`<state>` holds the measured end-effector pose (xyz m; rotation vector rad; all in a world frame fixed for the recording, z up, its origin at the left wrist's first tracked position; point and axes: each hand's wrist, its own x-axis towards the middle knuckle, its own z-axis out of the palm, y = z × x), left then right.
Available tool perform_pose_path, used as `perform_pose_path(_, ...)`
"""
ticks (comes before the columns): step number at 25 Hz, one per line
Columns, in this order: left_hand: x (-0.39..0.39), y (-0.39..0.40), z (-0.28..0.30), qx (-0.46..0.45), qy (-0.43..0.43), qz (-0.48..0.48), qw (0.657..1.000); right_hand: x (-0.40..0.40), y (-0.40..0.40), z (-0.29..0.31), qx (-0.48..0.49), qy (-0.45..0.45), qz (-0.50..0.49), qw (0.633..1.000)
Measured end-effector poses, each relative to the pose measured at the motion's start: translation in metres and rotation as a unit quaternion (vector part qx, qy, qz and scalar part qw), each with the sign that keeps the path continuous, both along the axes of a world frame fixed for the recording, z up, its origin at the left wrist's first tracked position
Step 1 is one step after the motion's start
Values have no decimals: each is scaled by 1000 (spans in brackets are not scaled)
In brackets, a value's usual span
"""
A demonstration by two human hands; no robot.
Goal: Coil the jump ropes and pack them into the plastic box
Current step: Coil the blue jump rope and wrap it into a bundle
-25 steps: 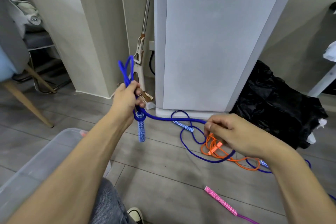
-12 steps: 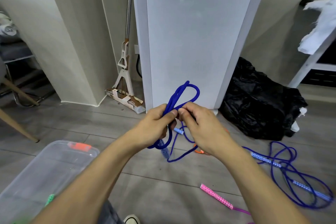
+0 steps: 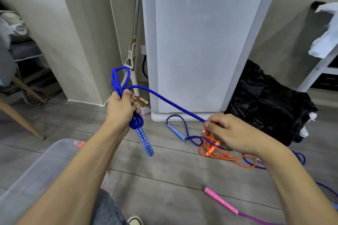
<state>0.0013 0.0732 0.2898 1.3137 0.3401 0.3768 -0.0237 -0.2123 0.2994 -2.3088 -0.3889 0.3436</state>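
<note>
Nearest, at the lower left of the frame, stands the clear plastic box (image 3: 36,175) with an orange latch on its far rim; what lies inside cannot be made out, so no rope is shown packed. At the lower right a pink handle (image 3: 221,200) with a purple cord lies loose on the floor (image 3: 164,179), not yet coiled.

In the middle of the frame the left hand (image 3: 121,108) is closed round a bundle of loops of the blue jump rope (image 3: 164,99); the loops stick up above the fist and one blue patterned handle (image 3: 144,139) hangs below it. From the fist a single strand runs down and rightward to the right hand (image 3: 226,132), whose fingers are curled and pinch the strand at the middle right of the frame. I judge this rope to be partly coiled, with its free length still to be gathered.

Just under the right hand lies a tangled orange rope (image 3: 228,157), and to its left a second blue handle (image 3: 176,131) on the floor with dark blue cord looping round it. More blue cord trails off at the right edge. So most of the task seems left: finish this coil, coil the others, then fill the box.

Beyond stand a white appliance (image 3: 201,42), a black bag (image 3: 270,106) and a mop (image 3: 134,45).
</note>
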Motion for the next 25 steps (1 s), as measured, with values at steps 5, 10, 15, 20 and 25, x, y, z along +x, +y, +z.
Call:
perform_pose_path(5, -14, -35, -3, 5, 38, -104, 994, 0, 18, 0, 78, -131, -104, 983)
perform_pose_path(10, -44, -87, 1, -17, 52, -202, 978, -18, 62, 2, 71, -159, -95, 980)
perform_pose_path(15, -49, -91, 4, -21, 66, -222, 973, -29, 66, 5, -68, -190, -45, 978)
perform_pose_path(20, -46, -83, -2, 52, 45, -222, 973, -31, 72, -2, -80, -208, -25, 975)
perform_pose_path(25, -19, -53, 5, -39, 35, -82, 995, -25, 65, -4, -16, -109, 46, 993)
